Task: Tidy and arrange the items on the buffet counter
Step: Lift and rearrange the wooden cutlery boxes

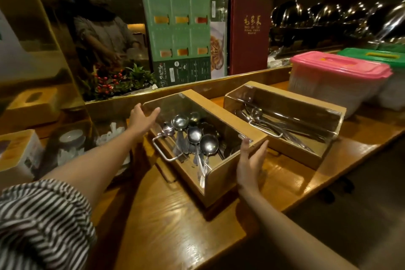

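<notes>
Two wooden cutlery boxes sit side by side on the wooden counter (175,226), both angled across it. The nearer box (221,173) holds a heap of metal spoons (195,136), bowls up, under a clear hinged lid with a metal handle (166,149). The left hand (141,116) is at the box's far left corner, fingers spread and loosely curved, the thumb over the lid's edge. The right hand (249,160) stands flat against the box's right side near its front corner, fingers straight and together; neither hand is clamped on it. The second box (285,125), just beside the first on the right, holds long-handled utensils I cannot tell apart beneath its own clear lid.

Further right stand a pink-lidded tub (335,76) and, touching behind it, a green-lidded tub (381,57). At the back, a green drinks menu (177,33) and a red menu folder (249,35) stand upright behind a raised ledge. Left of them lies a sprig of leaves with red berries (116,81). Shiny domed lids (328,15) line the far right. A striped sleeve (39,221) covers the left upper arm.
</notes>
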Tool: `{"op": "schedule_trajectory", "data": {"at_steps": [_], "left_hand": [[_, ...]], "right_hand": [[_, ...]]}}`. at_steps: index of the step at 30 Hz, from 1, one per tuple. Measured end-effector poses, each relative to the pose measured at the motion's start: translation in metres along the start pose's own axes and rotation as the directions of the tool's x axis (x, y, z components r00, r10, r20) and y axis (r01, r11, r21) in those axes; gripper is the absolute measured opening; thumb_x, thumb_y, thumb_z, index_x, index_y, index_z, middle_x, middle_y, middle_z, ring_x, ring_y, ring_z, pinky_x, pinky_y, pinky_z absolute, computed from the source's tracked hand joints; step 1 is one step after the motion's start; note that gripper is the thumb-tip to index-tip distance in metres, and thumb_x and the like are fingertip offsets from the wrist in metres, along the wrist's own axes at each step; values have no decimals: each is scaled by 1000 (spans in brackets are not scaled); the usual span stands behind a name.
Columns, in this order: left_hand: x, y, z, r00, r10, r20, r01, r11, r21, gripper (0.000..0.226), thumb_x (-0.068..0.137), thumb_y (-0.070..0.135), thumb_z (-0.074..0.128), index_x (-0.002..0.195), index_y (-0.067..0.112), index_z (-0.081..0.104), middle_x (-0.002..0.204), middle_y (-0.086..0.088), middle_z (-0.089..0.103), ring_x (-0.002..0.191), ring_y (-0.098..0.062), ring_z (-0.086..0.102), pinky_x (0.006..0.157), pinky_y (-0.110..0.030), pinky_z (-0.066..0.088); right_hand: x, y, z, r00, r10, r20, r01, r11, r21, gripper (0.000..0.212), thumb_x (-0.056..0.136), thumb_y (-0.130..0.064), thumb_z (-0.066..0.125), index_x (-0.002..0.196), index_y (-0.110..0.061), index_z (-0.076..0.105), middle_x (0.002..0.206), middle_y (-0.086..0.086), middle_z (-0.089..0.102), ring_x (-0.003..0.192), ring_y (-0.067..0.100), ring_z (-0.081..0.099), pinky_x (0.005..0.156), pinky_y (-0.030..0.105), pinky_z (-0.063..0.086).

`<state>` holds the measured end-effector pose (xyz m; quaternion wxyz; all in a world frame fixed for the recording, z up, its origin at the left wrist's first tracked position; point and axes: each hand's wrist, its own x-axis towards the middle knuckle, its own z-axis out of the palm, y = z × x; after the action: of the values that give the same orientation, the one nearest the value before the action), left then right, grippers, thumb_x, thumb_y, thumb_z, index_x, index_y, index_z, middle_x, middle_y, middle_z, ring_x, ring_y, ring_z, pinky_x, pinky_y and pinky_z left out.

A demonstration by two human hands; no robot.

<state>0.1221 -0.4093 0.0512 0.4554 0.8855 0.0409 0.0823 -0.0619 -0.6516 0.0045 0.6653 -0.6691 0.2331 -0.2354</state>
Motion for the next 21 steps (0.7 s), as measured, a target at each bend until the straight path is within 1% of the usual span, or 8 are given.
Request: {"op": "schedule_trajectory", "data": {"at_steps": [2, 6, 9, 12, 14, 16, 19, 21], "left_hand": [[18, -4, -2, 999, -30, 39, 31, 999, -32, 88, 89, 55, 59, 154, 13, 17, 159, -14, 23, 143, -34, 28, 111, -50, 33], [45, -9, 3, 992, -88, 95, 102, 981, -162, 86, 89, 53, 61, 153, 13, 21, 154, -15, 33, 139, -35, 36, 108, -48, 37], [53, -11, 12, 990, -98, 102, 122, 956, -268, 74, 90, 48, 62, 148, 12, 33, 143, -13, 47, 127, -32, 48, 97, -42, 45], [54, -10, 20, 990, -134, 38, 140, 936, -323, 62, 92, 42, 61, 141, 11, 40, 132, -12, 53, 112, -26, 54, 83, -37, 45], [53, -9, 24, 990, -138, 18, 136, 928, -346, 55, 93, 39, 60, 136, 11, 41, 127, -11, 54, 103, -23, 53, 75, -33, 45], [52, -9, 26, 991, -133, 11, 128, 925, -357, 52, 94, 37, 59, 135, 10, 41, 124, -11, 53, 100, -22, 54, 68, -30, 44], [51, -7, 26, 991, -131, 2, 123, 923, -365, 53, 94, 37, 59, 136, 11, 39, 120, -8, 51, 101, -22, 54, 67, -29, 45], [52, -7, 25, 989, -145, 3, 135, 913, -385, 54, 92, 37, 61, 136, 13, 40, 121, -7, 53, 105, -23, 57, 71, -32, 51]], "right_hand": [[4, 4, 5, 999, -15, -45, 17, 999, 48, 134, 47, -104, 31, 154, -34, -7, 165, -1, 1, 151, 26, 6, 120, 56, 12], [8, 6, 9, 992, -15, -125, 27, 995, 99, 129, 49, -102, 39, 154, -37, 3, 162, 0, 16, 146, 27, 22, 117, 55, 22], [9, 5, 11, 985, -18, -173, 37, 994, 107, 111, 63, -89, 43, 154, -36, 7, 159, 0, 20, 143, 27, 25, 116, 51, 25], [11, 5, 13, 979, -38, -201, 50, 997, 55, 91, 79, -71, 40, 155, -35, 6, 156, 0, 19, 141, 25, 27, 115, 50, 27], [13, 5, 13, 975, -56, -213, 60, 998, 14, 86, 81, -67, 36, 155, -36, 4, 155, 1, 20, 134, 20, 31, 112, 45, 30], [16, 6, 12, 973, -77, -218, 77, 997, -11, 85, 82, -66, 34, 155, -36, 2, 153, 3, 21, 127, 17, 33, 106, 39, 33], [19, 8, 12, 970, -90, -224, 89, 996, -14, 84, 82, -64, 33, 155, -36, 1, 152, 4, 23, 123, 16, 34, 99, 36, 36], [21, 11, 12, 969, -95, -228, 97, 995, -2, 83, 83, -64, 34, 155, -37, 1, 151, 4, 23, 120, 12, 31, 96, 33, 34]]}}
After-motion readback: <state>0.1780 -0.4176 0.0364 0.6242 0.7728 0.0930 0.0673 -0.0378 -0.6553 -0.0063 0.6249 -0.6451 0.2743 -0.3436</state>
